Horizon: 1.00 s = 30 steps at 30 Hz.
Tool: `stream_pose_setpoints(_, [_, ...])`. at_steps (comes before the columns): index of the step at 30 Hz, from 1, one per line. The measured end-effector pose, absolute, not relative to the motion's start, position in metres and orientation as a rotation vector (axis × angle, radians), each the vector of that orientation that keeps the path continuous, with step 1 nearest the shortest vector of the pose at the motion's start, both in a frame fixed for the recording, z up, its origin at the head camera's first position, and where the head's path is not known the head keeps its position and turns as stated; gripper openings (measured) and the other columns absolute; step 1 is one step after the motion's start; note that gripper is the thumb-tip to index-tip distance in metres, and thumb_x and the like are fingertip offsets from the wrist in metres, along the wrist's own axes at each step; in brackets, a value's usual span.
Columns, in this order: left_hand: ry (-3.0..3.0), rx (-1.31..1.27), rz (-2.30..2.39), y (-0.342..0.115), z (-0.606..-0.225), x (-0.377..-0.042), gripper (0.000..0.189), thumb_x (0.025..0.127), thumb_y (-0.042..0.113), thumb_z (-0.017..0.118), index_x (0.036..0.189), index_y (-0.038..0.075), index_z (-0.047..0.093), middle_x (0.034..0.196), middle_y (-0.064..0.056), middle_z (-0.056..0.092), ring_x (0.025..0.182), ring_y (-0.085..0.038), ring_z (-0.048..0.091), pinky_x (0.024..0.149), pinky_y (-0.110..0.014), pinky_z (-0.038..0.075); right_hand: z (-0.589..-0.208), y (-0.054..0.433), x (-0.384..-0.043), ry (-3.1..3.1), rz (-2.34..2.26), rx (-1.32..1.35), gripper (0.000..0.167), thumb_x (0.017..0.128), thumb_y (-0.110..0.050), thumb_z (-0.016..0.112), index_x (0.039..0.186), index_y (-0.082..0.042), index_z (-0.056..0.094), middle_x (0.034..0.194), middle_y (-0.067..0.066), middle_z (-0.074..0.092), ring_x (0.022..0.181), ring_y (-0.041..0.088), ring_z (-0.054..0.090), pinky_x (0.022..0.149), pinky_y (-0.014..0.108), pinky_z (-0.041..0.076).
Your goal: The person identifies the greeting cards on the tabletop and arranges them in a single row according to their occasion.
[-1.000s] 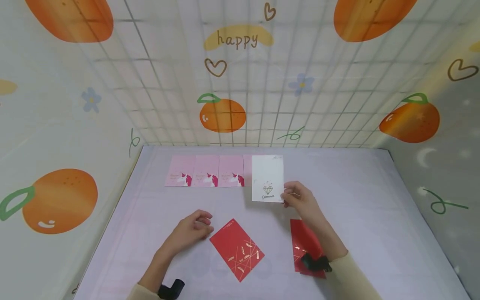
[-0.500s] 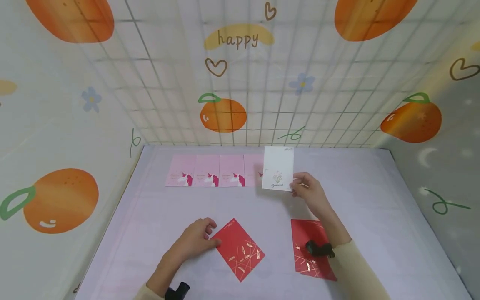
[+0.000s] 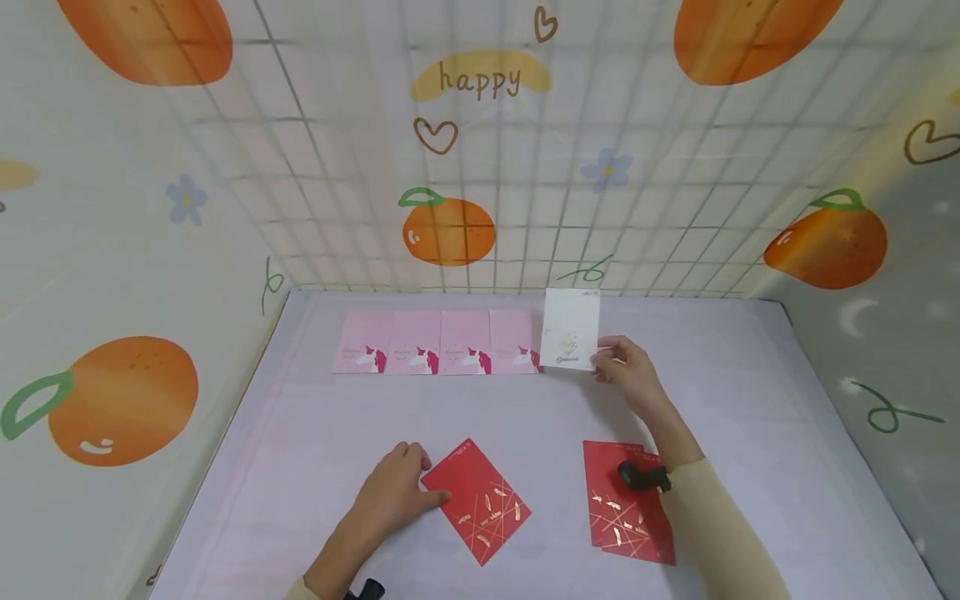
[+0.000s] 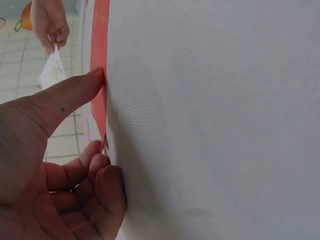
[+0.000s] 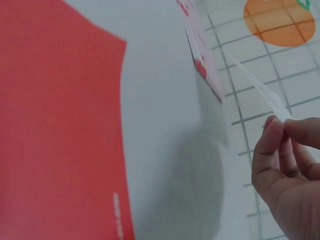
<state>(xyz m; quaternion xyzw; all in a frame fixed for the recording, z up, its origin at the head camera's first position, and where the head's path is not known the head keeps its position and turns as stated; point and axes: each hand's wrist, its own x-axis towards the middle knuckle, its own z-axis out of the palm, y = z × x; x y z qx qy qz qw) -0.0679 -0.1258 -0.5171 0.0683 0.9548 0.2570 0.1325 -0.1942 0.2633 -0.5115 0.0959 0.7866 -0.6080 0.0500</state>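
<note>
A white card [image 3: 567, 327] printed with a diamond is pinched by its lower right corner in my right hand [image 3: 626, 367], between thumb and fingertips. In the right wrist view the white card [image 5: 267, 92] shows nearly edge-on, tilted above the table. It stands just right of a row of pink unicorn cards [image 3: 513, 333] at the back. My left hand [image 3: 393, 492] is at the left corner of a red card [image 3: 483, 508] with gold feathers, lying turned at an angle. In the left wrist view its thumb touches the red card [image 4: 100, 50], the other fingers bent beside the edge.
Two overlapping red cards [image 3: 622, 521] lie front right, partly under the right forearm. White table cloth [image 3: 360, 417] covers the surface. Patterned curtain walls with a grid [image 3: 517, 242] enclose the back and sides.
My right hand has carried the white card right and back, off the pink cards' end. My left hand has moved right, its thumb now on the red card.
</note>
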Motion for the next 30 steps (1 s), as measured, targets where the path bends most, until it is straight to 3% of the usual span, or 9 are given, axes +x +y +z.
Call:
stream_pose_setpoints(10, [2.733,0.177,0.813,-0.129,-0.519,-0.066,0.051,0.067,0.037,0.092,0.098,0.013,0.060,0.084,0.004,0.055,0.069,-0.010,0.053,0.061,-0.026,0.050,-0.523,0.270,-0.213,2.376,-1.789,0.369,0.035,0.099,-0.013,0.061,0.131,-0.001,0.053,0.109,0.018,0.058,0.088,0.028,0.062,0.074,0.029,0.055])
stream_pose_setpoints(17, [2.620,0.221,0.980,-0.134,-0.522,-0.068,0.041,0.078,0.028,0.087,0.102,0.013,0.058,0.081,0.007,0.060,0.065,-0.009,0.057,0.061,-0.026,0.052,-0.526,0.273,-0.219,2.370,-1.792,0.354,0.036,0.099,-0.011,0.059,0.132,0.001,0.052,0.107,0.018,0.059,0.085,0.025,0.062,0.074,0.031,0.054])
stream_pose_setpoints(30, [2.347,0.270,1.405,-0.141,-0.527,-0.080,0.028,0.090,0.019,0.076,0.111,0.008,0.060,0.089,-0.001,0.064,0.073,-0.016,0.067,0.065,-0.029,0.057,-0.528,0.279,-0.218,2.386,-1.730,0.339,0.038,0.099,-0.011,0.057,0.134,0.003,0.053,0.111,0.019,0.061,0.088,0.025,0.060,0.075,0.028,0.052])
